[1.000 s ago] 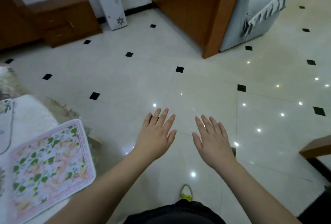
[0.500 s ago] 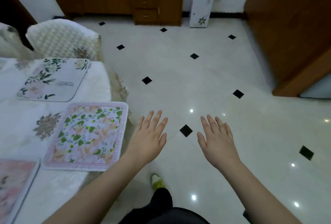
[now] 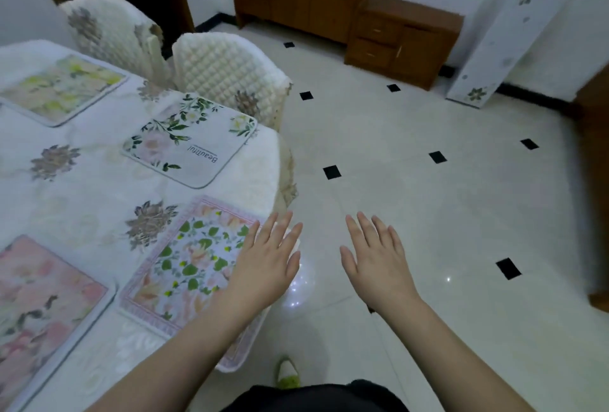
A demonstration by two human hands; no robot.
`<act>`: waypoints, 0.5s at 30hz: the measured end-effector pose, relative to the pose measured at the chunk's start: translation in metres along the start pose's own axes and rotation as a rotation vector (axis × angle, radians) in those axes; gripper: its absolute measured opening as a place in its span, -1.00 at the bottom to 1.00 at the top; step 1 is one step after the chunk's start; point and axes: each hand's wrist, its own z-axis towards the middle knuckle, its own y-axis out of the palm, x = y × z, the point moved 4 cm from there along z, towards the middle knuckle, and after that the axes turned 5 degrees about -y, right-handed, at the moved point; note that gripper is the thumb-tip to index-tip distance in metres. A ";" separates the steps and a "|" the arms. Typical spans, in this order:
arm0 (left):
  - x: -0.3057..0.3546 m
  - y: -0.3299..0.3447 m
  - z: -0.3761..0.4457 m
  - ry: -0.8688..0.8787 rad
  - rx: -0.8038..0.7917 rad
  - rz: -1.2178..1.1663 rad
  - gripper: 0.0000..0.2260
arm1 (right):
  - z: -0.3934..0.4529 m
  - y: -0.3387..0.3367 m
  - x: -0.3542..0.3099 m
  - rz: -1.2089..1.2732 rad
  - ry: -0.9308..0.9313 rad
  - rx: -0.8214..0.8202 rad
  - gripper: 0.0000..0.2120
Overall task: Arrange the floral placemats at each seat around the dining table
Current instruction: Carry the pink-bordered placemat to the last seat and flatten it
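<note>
Left hand now over the leaf-print placemat at the table edge, previously off it; right hand beside the table over floor. Both hands' fingers spread, holding nothing.

Single head-worn wide view, forward and down, close over the table edge and tiled floor.

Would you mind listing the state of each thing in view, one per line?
Left hand: open, empty, over the green-leaf placemat.
Right hand: open, empty, over the floor.
Green-leaf placemat: flat, overhanging the table edge.
"Beautiful" placemat: flat.
Pink placemat: flat.
Yellow placemat: flat.
</note>
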 end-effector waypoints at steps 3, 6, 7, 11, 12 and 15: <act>-0.029 0.004 0.001 -0.091 -0.032 0.015 -0.54 | 0.034 0.001 -0.017 -0.003 -0.102 -0.015 -0.42; -0.056 0.009 -0.004 -0.224 -0.052 0.037 -0.52 | 0.067 0.007 -0.036 0.030 -0.204 -0.064 -0.40; -0.063 0.011 -0.006 -0.273 -0.063 0.036 -0.52 | 0.077 0.011 -0.042 0.038 -0.244 -0.081 -0.39; -0.086 0.017 -0.014 -0.453 -0.106 0.052 -0.51 | 0.119 0.024 -0.069 0.054 -0.436 -0.146 -0.35; -0.090 0.018 -0.017 -0.499 -0.123 0.055 -0.51 | 0.129 0.026 -0.076 0.053 -0.484 -0.161 -0.33; -0.100 0.019 -0.026 -0.638 -0.149 0.049 -0.50 | 0.153 0.028 -0.099 0.031 -0.637 -0.207 -0.27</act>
